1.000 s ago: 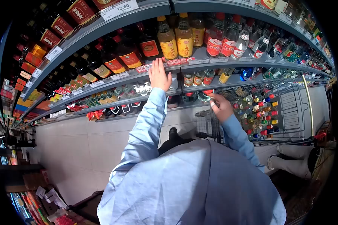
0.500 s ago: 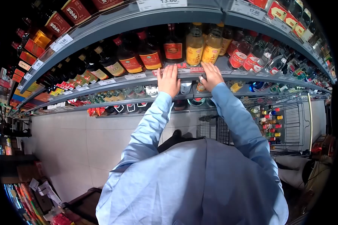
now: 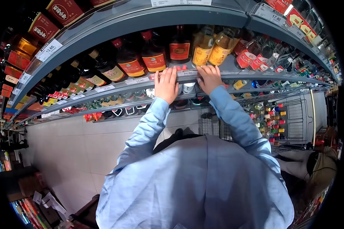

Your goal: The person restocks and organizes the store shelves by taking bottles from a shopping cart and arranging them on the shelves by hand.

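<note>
My left hand [image 3: 166,85] lies palm down on the front edge of the shelf [image 3: 130,81], its fingers stretched over the price strip. To its right, my right hand [image 3: 210,78] rests on the same edge with fingers extended, just below two clear bottles with yellow labels. One yellow-labelled bottle [image 3: 203,47] stands left of the other yellow-labelled bottle [image 3: 220,49]. A dark bottle with a red label [image 3: 179,50] is beyond my left fingertips. Beside it is a dark bottle with a red and yellow label [image 3: 153,57]. Neither hand holds anything.
An upper shelf edge [image 3: 172,19] curves above my hands. Clear bottles with red labels [image 3: 249,57] stand at the right. A wire shopping cart [image 3: 296,118] with several bottles is at my right, near another person's leg [image 3: 294,166]. Tiled floor [image 3: 68,152] lies at the left.
The view has shifted slightly, and the shelves appear a little nearer. My right hand has slid a little left along the edge, under the yellow-labelled bottles. Both hands stay on the shelf edge.
</note>
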`<action>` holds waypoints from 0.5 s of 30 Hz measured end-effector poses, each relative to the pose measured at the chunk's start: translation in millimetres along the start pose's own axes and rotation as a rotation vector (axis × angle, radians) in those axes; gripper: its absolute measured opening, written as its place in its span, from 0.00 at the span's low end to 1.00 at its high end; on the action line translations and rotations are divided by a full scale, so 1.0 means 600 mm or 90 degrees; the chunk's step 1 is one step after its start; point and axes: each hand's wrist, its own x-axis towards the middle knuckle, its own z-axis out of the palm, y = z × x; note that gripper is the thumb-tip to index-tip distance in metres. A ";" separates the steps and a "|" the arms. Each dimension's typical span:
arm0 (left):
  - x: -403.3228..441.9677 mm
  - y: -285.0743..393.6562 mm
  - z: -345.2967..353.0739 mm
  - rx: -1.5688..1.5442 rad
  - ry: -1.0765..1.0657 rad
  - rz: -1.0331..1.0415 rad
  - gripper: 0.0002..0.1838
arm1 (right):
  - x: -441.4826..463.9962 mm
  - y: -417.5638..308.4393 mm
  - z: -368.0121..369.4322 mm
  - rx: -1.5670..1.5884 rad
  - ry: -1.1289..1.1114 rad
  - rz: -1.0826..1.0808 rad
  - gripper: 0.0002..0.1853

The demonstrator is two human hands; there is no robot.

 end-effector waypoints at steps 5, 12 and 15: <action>-0.007 -0.007 0.000 0.017 -0.009 0.019 0.37 | -0.010 -0.021 0.002 -0.016 0.063 -0.002 0.26; -0.011 -0.012 -0.001 -0.007 -0.001 0.034 0.36 | -0.028 -0.047 0.010 0.011 0.069 -0.035 0.28; -0.013 -0.017 -0.001 -0.007 0.009 0.054 0.33 | -0.029 -0.051 0.017 0.027 0.102 -0.028 0.29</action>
